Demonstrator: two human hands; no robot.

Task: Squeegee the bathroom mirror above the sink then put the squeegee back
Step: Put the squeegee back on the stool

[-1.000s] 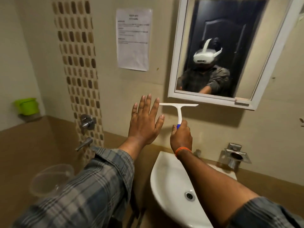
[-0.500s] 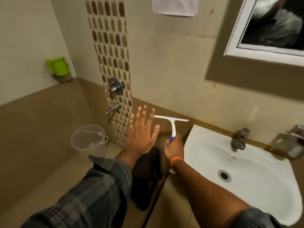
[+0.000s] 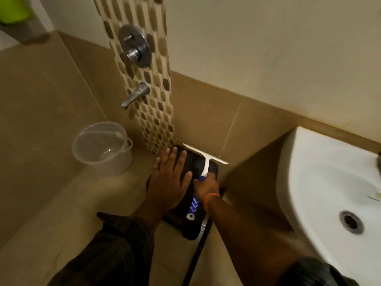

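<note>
Squeegee [image 3: 205, 162] sits in my right hand [image 3: 206, 185], fingers curled round its blue-and-white handle, its blade low by the wall over a black stool [image 3: 186, 226]. My left hand [image 3: 170, 178] is flat, fingers straight, over the stool. Sink [image 3: 321, 182] on the right, clear bucket [image 3: 102, 147] on the left.

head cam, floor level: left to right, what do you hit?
Clear plastic bucket → left hand, fingers straight over a black stool → right hand gripping the squeegee → white sink.
</note>
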